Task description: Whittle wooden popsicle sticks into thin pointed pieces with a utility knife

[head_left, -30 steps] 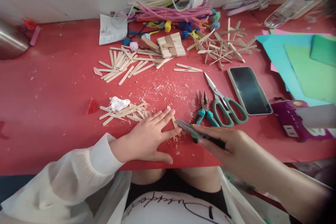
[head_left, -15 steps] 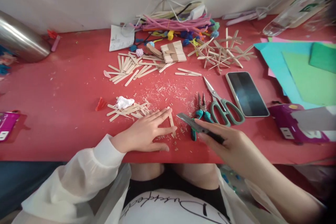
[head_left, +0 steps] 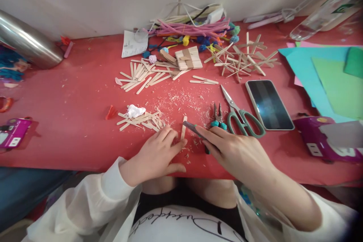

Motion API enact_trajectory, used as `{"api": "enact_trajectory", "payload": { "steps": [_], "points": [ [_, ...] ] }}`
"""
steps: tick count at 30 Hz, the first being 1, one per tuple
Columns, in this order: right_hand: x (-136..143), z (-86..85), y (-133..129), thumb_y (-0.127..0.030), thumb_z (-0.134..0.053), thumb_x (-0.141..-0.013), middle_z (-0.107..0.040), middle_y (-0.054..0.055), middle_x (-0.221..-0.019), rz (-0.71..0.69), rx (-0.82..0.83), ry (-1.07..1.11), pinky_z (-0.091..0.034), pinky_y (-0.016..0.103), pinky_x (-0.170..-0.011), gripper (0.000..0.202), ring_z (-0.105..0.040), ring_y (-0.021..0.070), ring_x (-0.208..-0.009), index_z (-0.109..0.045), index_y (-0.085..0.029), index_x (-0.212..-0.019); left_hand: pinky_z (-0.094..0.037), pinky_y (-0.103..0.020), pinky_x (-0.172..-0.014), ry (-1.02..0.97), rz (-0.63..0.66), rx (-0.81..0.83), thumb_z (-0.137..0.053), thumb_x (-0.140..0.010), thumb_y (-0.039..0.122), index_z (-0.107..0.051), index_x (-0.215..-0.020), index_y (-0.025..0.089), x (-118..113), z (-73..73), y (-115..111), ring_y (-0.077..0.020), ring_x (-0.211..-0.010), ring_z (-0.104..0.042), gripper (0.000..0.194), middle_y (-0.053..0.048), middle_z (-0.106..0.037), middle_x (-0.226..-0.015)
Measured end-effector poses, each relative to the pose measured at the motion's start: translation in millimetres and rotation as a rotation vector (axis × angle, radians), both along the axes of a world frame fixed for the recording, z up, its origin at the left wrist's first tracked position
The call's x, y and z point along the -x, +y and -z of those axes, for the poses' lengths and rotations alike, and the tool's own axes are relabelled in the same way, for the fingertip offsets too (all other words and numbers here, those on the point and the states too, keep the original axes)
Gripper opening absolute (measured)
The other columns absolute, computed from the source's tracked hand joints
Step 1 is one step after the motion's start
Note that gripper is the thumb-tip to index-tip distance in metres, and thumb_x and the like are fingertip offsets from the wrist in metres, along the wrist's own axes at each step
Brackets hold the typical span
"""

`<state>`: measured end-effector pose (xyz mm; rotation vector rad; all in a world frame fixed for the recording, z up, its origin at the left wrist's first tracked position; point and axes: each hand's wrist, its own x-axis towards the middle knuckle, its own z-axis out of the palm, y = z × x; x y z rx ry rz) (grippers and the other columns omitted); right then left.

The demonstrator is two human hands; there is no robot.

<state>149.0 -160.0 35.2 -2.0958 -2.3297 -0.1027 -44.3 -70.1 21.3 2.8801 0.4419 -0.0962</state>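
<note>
My right hand (head_left: 236, 149) is closed round a utility knife (head_left: 194, 129), whose blade points left and lies over a single wooden craft stick (head_left: 183, 130). That stick lies upright in view on the red table. My left hand (head_left: 159, 151) rests beside it, fingers apart and slightly bent, with a fingertip at the stick's lower end; whether it presses down I cannot tell. Pale wood shavings (head_left: 177, 100) are strewn around the stick. Pliers (head_left: 217, 115) lie just beyond my right hand, their handles partly hidden by it. Green-handled scissors (head_left: 241, 115) lie alongside them.
A phone (head_left: 269, 104) and a purple device (head_left: 314, 138) lie to the right. Craft stick piles (head_left: 141, 75) and pink pipe cleaners (head_left: 193, 28) spread toward the wall. White clumped material (head_left: 135, 111) sits on sticks at left. A steel bottle (head_left: 28, 39) stands far left.
My right hand has moved left, bringing the knife blade over the stick. My left hand has drawn back toward me, its fingers more bent, leaving the stick's upper end uncovered.
</note>
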Motion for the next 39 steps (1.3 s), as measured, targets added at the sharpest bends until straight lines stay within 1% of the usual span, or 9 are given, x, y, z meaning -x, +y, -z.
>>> {"api": "enact_trajectory", "payload": {
  "steps": [5, 9, 12, 15, 18, 21, 25, 30, 39],
  "points": [
    [-7, -5.6, -13, -0.014, -0.043, -0.081, -0.067, 0.002, -0.076, -0.033, -0.013, -0.059, -0.023, 0.026, -0.033, 0.041, -0.049, 0.0088, -0.036, -0.059, -0.018, -0.118, -0.041, -0.045, -0.093, -0.002, -0.108, -0.025, -0.046, -0.079, 0.061, -0.049, -0.123, 0.017, 9, 1.6, 11, -0.0298, -0.112, -0.040, 0.062, -0.013, -0.049, -0.110],
    [-4, -7.0, -27, -0.016, -0.044, -0.081, -0.069, 0.003, -0.084, -0.049, 0.014, 0.005, -0.029, 0.024, -0.032, 0.039, -0.050, 0.0077, -0.036, -0.061, -0.021, -0.115, -0.033, -0.049, -0.101, -0.043, -0.152, -0.076, -0.039, -0.078, 0.066, -0.044, -0.128, 0.012, 9, 7.0, 14, -0.0330, -0.125, -0.031, 0.074, -0.018, -0.042, -0.128],
    [-3, -4.2, -34, -0.023, -0.044, -0.084, -0.067, 0.000, -0.080, -0.001, 0.014, 0.034, -0.029, 0.023, -0.031, 0.038, -0.051, 0.0080, -0.037, -0.058, -0.024, -0.120, -0.029, -0.046, -0.105, -0.040, -0.123, -0.051, -0.038, -0.077, 0.068, -0.037, -0.132, 0.011, 7, 9.4, 10, -0.0304, -0.129, -0.029, 0.080, -0.018, -0.039, -0.135],
    [-3, -1.4, -35, -0.029, -0.044, -0.086, -0.065, -0.002, -0.073, 0.059, -0.024, 0.036, -0.030, 0.023, -0.030, 0.036, -0.052, 0.0095, -0.038, -0.058, -0.025, -0.119, -0.026, -0.043, -0.107, 0.015, -0.049, -0.024, -0.037, -0.076, 0.070, -0.032, -0.135, 0.009, 6, 10.0, 6, -0.0289, -0.134, -0.022, 0.085, -0.018, -0.027, -0.144],
    [-1, -1.1, -33, -0.033, -0.042, -0.088, -0.063, -0.003, -0.069, 0.087, -0.057, 0.048, -0.029, 0.023, -0.030, 0.035, -0.052, 0.0097, -0.037, -0.060, -0.024, -0.117, -0.025, -0.043, -0.106, 0.053, 0.022, 0.015, -0.038, -0.071, 0.074, -0.024, -0.140, 0.013, 5, 9.3, 8, -0.0305, -0.136, -0.016, 0.093, -0.019, -0.018, -0.147],
    [3, -2.3, -28, -0.031, -0.036, -0.090, -0.061, -0.002, -0.063, 0.077, -0.094, 0.053, -0.027, 0.024, -0.029, 0.036, -0.049, 0.0091, -0.033, -0.063, -0.021, -0.113, -0.026, -0.046, -0.105, 0.051, 0.077, 0.052, -0.042, -0.068, 0.074, -0.020, -0.142, 0.021, 5, 8.0, 13, -0.0330, -0.136, -0.013, 0.093, -0.019, -0.013, -0.148],
    [6, -2.4, -25, -0.029, -0.032, -0.091, -0.060, -0.002, -0.061, 0.064, -0.129, 0.035, -0.025, 0.024, -0.028, 0.039, -0.048, 0.0098, -0.032, -0.065, -0.018, -0.110, -0.025, -0.050, -0.103, 0.035, 0.107, 0.062, -0.051, -0.066, 0.071, -0.026, -0.139, 0.031, 5, 7.9, 16, -0.0363, -0.135, -0.013, 0.087, -0.017, -0.008, -0.149],
    [5, -1.3, -27, -0.027, -0.040, -0.088, -0.060, -0.003, -0.065, 0.022, -0.065, 0.010, -0.027, 0.024, -0.029, 0.035, -0.049, 0.0099, -0.033, -0.060, -0.021, -0.116, -0.024, -0.051, -0.104, 0.016, 0.104, 0.099, -0.054, -0.064, 0.071, -0.039, -0.133, 0.028, 5, 9.3, 17, -0.0367, -0.135, -0.013, 0.083, -0.014, -0.009, -0.150],
    [7, -4.1, -30, -0.022, -0.040, -0.087, -0.066, 0.000, -0.075, 0.009, -0.042, 0.015, -0.028, 0.024, -0.029, 0.036, -0.053, 0.0088, -0.037, -0.059, -0.020, -0.117, -0.027, -0.047, -0.104, 0.067, 0.148, 0.133, -0.054, -0.067, 0.068, -0.034, -0.136, 0.026, 2, 6.3, 22, -0.0348, -0.136, -0.013, 0.083, -0.017, -0.010, -0.149]
  ]
}}
